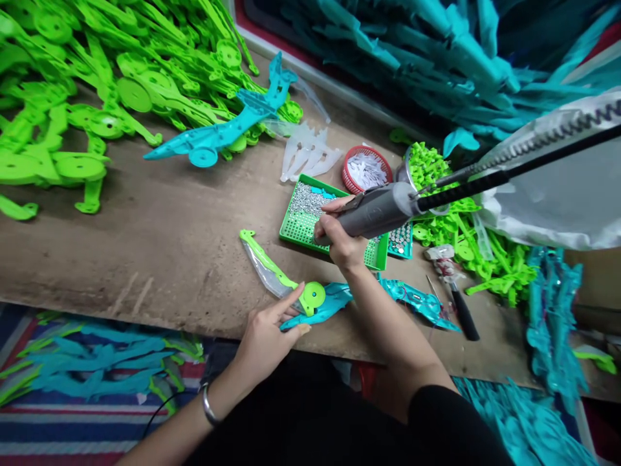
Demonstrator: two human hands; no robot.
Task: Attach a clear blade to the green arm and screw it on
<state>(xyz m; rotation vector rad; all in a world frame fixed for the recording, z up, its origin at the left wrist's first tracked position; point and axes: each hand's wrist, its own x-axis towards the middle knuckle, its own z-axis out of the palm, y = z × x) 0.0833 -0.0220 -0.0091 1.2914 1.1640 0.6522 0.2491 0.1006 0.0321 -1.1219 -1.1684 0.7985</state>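
My left hand (266, 333) grips a teal plastic part (327, 303) at the table's front edge, fingers on top and thumb along the side. Joined to it at a round hub is a bright green curved arm (274, 262), with a clear plastic strip (266, 275) along it. My right hand (342, 236) is closed around a grey electric screwdriver (376, 210) hanging from a coiled spring and black cable. The screwdriver is held above a green basket (303, 226) of small metal screws; its tip is hidden by my hand.
Green plastic parts (87, 97) pile up at left, with a teal piece (237, 126) beside them. Behind the basket are clear pieces (308, 152) and a red basket (367, 169) of white strips. A hammer (458, 301) lies right; teal parts (412, 52) heap at the back.
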